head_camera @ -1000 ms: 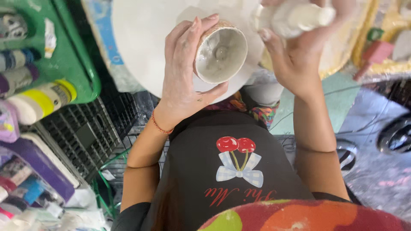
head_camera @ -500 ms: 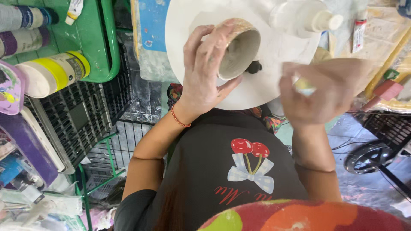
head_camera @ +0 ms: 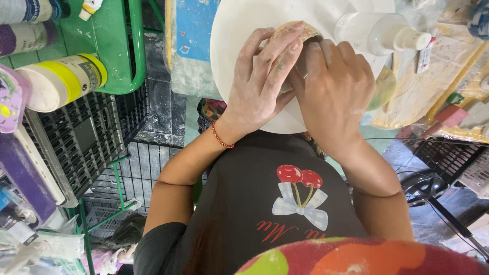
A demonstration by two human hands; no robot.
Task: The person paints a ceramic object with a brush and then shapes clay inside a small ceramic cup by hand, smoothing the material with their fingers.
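Now both cupped around a small tan clay cup (head_camera: 298,38) on the white round board (head_camera: 239,61): left hand (head_camera: 260,86) wrapped over its near side, right hand (head_camera: 333,86) closed against the other. Walls already raised, so shaping seemingly well along; surface smoothing apparently left. White squeeze bottle (head_camera: 379,33) lying just beyond.

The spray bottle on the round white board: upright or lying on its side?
Lying on its side: the clear spray bottle rests lengthwise on the round white board, with its white nozzle pointing right, beside the right hand.
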